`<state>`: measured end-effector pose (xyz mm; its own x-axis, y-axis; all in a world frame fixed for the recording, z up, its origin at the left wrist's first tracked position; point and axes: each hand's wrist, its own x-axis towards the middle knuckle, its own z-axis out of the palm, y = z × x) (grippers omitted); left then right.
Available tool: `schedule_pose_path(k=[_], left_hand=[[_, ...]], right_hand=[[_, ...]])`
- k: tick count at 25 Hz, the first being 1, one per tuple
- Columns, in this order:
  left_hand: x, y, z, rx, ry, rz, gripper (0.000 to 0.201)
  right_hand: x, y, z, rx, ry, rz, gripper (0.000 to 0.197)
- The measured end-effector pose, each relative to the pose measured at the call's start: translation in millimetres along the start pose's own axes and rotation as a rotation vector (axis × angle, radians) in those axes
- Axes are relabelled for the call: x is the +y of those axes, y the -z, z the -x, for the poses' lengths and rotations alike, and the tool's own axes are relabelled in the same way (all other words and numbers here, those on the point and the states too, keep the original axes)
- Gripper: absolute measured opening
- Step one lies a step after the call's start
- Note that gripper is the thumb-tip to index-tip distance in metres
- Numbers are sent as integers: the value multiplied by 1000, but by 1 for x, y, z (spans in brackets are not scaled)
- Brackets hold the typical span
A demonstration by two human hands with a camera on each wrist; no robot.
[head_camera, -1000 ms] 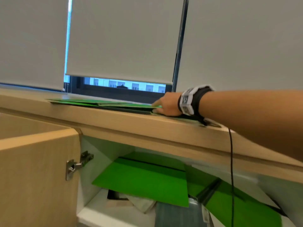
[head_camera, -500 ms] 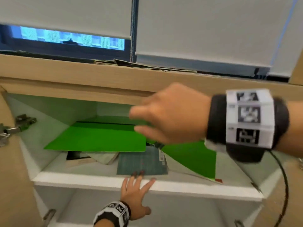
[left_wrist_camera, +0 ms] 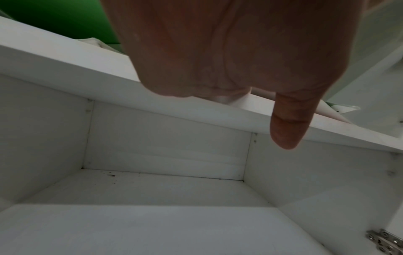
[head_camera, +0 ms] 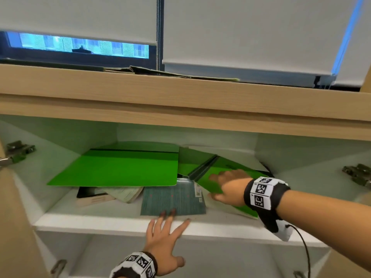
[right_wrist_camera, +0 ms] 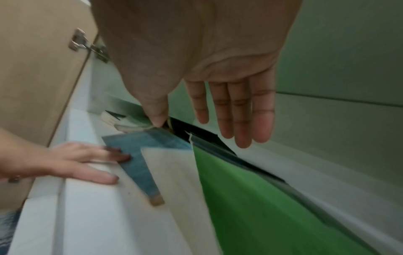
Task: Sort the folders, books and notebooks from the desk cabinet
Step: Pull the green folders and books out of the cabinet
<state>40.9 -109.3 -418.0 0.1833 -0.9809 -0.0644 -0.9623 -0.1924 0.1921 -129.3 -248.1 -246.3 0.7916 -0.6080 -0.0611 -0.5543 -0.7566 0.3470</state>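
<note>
Right hand (head_camera: 227, 186) is spread flat over the tilted green folder (head_camera: 224, 167) on the cabinet shelf (head_camera: 112, 222), fingers straight, thumb down at the folder's near edge; nothing is gripped yet, and whether the fingers actually touch the cover cannot be told from the right-wrist view. Left hand (head_camera: 163, 235) is open too, fingertips laid on the near edge of the teal notebook (head_camera: 172, 199) just ahead of it, palm hanging off the shelf lip, thumb below the shelf front. A second, flatter green folder (head_camera: 120, 169) lies well to the left of the right hand, over a couple of books (head_camera: 108, 195). A few folders (head_camera: 170, 74) are already stacked on the surface above the right hand, so sorting looks partly done. Step in hand is judged to be the pickup of the tilted folder. To be done well: thumb should be slid under the near edge, fingers closed on top near the dark spine so the covers don't flap open. The white sheet (right_wrist_camera: 174, 172) under the folder, beside the thumb, is likely to be dragged out with it; it should be left or taken deliberately. The notebook should be kept pinned by the left hand while the folder is drawn out low, so the cabinet's top rail is cleared.
</note>
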Motion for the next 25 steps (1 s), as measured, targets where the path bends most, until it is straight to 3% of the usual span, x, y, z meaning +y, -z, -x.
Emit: schedule_pose_path(k=[6, 8, 11, 13, 16, 20, 22, 24, 25], left_hand=[[-2, -3, -4, 23, -19, 11, 102], [-4, -6, -6, 35, -25, -11, 101], [-6, -6, -7, 30, -27, -19, 99], [-4, -4, -6, 31, -31, 3, 100], [-2, -5, -3, 60, -28, 14, 102], [-2, -4, -2, 79, -21, 18, 102], [-1, -5, -2, 72, -8, 22, 103], [-1, -5, -3, 62, -6, 12, 104], [-1, -5, -3, 63, -9, 9, 104]], right_hand=[[-11, -37, -56, 109, -89, -102, 68], [-17, -40, -77, 102, -102, -87, 60], [-19, -34, -106, 79, -83, 0, 32], [-11, -25, -112, 70, -22, 75, 43], [20, -6, -99, 31, 52, 205, 59], [59, -8, -63, -91, 7, 353, 36], [53, -28, -40, -218, 10, 305, 36], [39, -49, -14, -329, -72, 139, 50], [32, -57, -3, -384, -110, 70, 71]])
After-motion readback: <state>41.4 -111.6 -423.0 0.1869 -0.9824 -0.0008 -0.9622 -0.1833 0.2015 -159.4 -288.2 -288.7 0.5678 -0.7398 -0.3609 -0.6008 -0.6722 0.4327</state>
